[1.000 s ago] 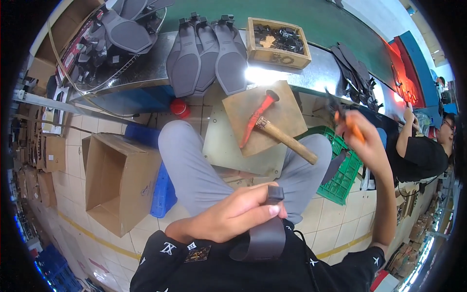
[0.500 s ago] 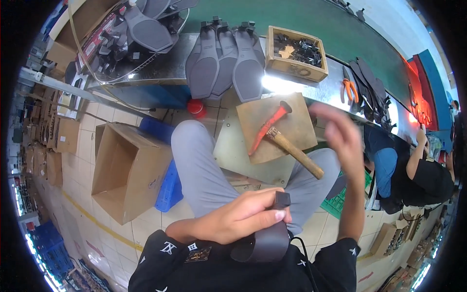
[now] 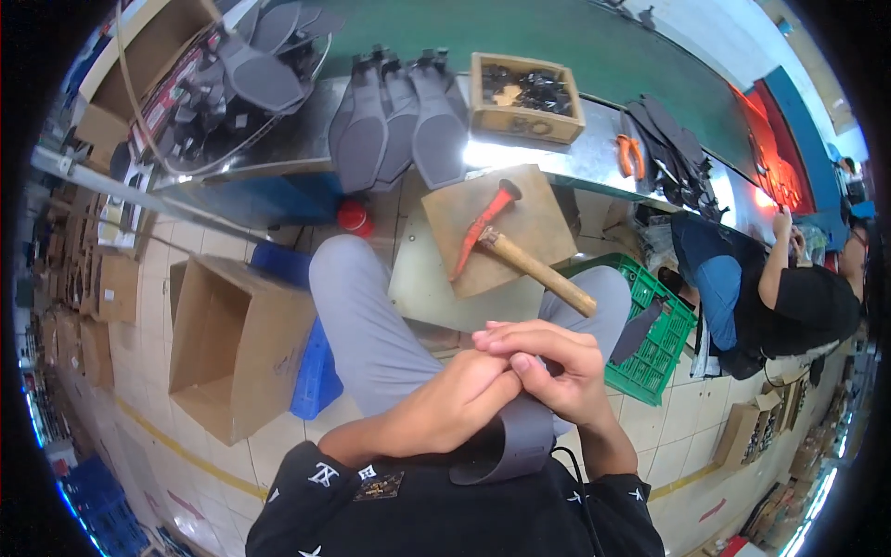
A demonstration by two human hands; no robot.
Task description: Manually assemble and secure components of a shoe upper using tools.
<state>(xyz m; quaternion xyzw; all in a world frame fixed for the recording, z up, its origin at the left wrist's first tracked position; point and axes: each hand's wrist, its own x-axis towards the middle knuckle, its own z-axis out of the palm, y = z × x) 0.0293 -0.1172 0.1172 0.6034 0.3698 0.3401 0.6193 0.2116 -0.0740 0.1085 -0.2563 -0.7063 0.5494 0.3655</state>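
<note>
My left hand [image 3: 459, 401] is closed around the heel end of a dark grey shoe sole [image 3: 527, 444], held in front of my chest, with its curved front hanging below the fingers. My right hand [image 3: 568, 371] is bent over my left knuckles, thumb and fingers together at the heel end. Whatever sits between those fingers is hidden. Beyond both hands, a hammer [image 3: 534, 267] with an orange-red head and wooden handle lies on a tan square board [image 3: 548, 218]. Its handle end points toward my right knee.
Grey heeled soles [image 3: 362, 135], a wooden box [image 3: 527, 127] of small black pieces and orange-handled pliers [image 3: 631, 156] are on the bench. An open cardboard box [image 3: 218, 348] stands left, a green crate [image 3: 650, 367] right. Another person [image 3: 807, 311] sits at far right.
My right hand has come down from beside the board to meet my left hand at the sole's heel end. The black heel block seen before is now covered. The view has shifted slightly.
</note>
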